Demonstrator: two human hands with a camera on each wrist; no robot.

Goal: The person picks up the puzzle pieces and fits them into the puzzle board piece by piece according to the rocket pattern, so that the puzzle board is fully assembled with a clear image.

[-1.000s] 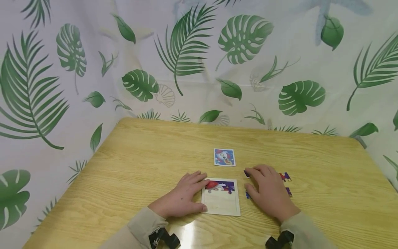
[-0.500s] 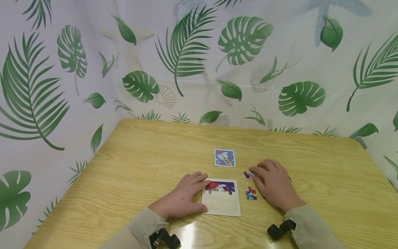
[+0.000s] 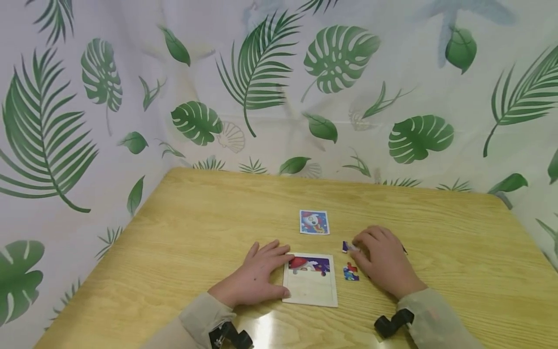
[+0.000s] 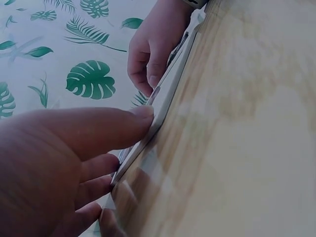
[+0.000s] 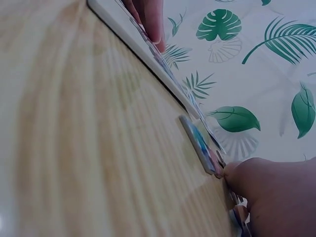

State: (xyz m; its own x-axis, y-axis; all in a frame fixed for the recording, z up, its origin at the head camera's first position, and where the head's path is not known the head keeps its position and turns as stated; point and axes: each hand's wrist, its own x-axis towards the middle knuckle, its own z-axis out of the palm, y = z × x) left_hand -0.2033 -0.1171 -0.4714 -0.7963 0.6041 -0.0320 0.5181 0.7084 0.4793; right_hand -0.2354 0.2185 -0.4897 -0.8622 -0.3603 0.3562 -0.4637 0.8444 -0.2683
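A square puzzle tray (image 3: 309,289) with a pale frame lies on the table, its top part filled with a red, white and purple picture. My left hand (image 3: 258,277) rests on its left edge, fingers spread, thumb near the lower corner. To the right, my right hand (image 3: 383,261) holds a purple and whitish puzzle piece (image 3: 345,246) between thumb and fingertips; the hand covers part of it. Just below lies a blue and red puzzle piece (image 3: 350,272), also visible as a flat piece (image 5: 200,145) in the right wrist view. The right hand hides whatever lies beneath it.
A small picture card (image 3: 314,222) showing a white character lies beyond the tray. The wooden table (image 3: 218,208) meets a leaf-patterned cloth (image 3: 270,140) at the back and left. A dark tip of something (image 3: 404,249) shows past the right hand.
My right hand first shifted right and uncovered the blue and red piece; its fingertips came to the purple piece. Pieces seen beyond the hand earlier are now mostly hidden. The left hand stays on the tray.
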